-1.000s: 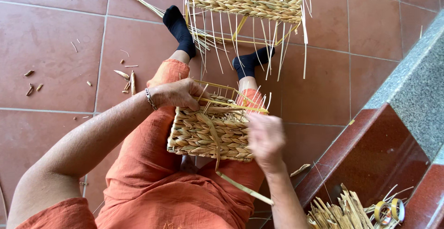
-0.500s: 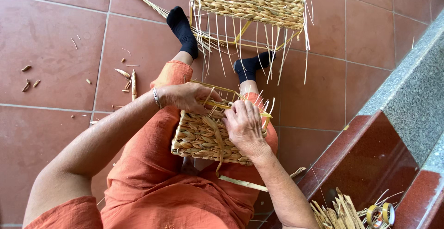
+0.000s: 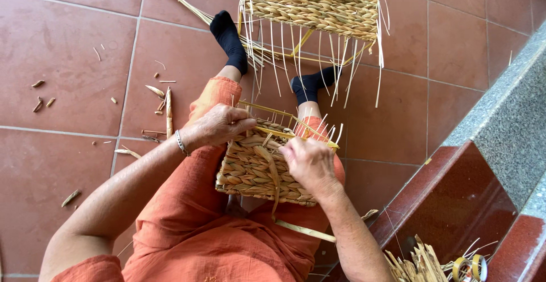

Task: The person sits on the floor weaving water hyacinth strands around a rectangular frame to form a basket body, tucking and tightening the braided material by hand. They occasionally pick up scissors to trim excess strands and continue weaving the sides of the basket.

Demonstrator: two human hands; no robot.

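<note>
A small woven straw basket [image 3: 253, 171] with a yellow wire frame rests on my lap, over orange trousers. My left hand [image 3: 219, 124] grips its upper left rim, fingers curled on the frame. My right hand [image 3: 306, 161] is closed on the weave at the right side, pinching a straw strand near the rim. A loose flat strand [image 3: 301, 230] hangs from the basket toward my lap. Thin upright spokes stick out of the basket's top edge.
A larger half-woven basket [image 3: 315, 0] with long loose spokes stands on the tiled floor beyond my black-socked feet. Straw scraps [image 3: 162, 97] lie at left. A dark red and grey stone step [image 3: 489, 157] runs along the right, with a straw bundle [image 3: 418, 262] and tape rolls [image 3: 469, 268].
My right hand moved up from the basket's lower right edge to the weave near the rim. My left hand stayed on the upper left rim.
</note>
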